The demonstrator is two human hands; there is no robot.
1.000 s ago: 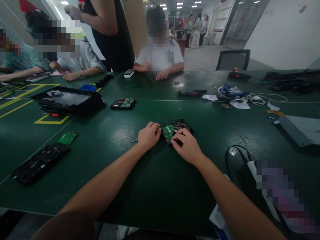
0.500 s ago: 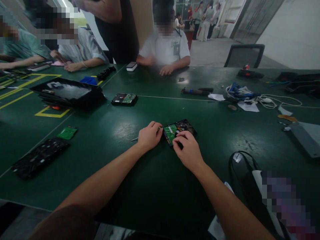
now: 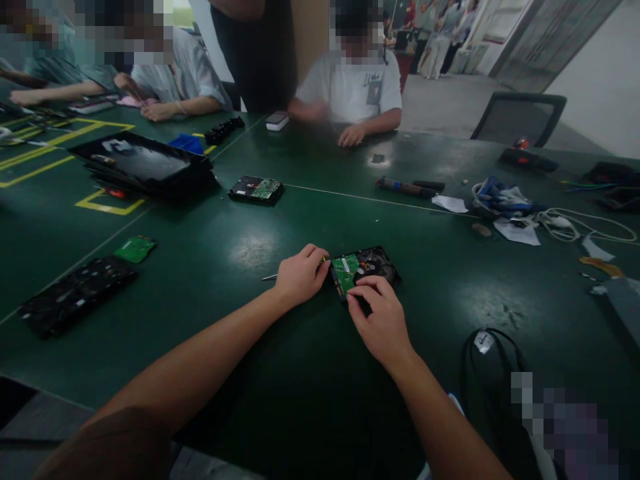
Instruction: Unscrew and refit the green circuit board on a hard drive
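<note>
A hard drive (image 3: 381,264) lies on the green table with its green circuit board (image 3: 346,268) facing up. My left hand (image 3: 303,272) is closed at the drive's left edge, around a thin tool that looks like a screwdriver (image 3: 269,277). The metal shaft points left from behind the hand, and a bit of yellow shows at the fingertips. At the drive's near side, my right hand (image 3: 377,313) has thumb and fingers pinched on the edge by the circuit board. The exact contact is partly hidden by the fingers.
Another hard drive (image 3: 256,189) lies farther back. To the left are a loose green board (image 3: 135,249), a black drive casing (image 3: 77,293) and stacked black trays (image 3: 145,167). Gloves (image 3: 505,199) and cables lie right. A co-worker (image 3: 357,93) sits opposite; others sit left.
The camera view has shifted slightly. My right fingers have moved from over the circuit board to its near edge. My left hand keeps the screwdriver beside the drive.
</note>
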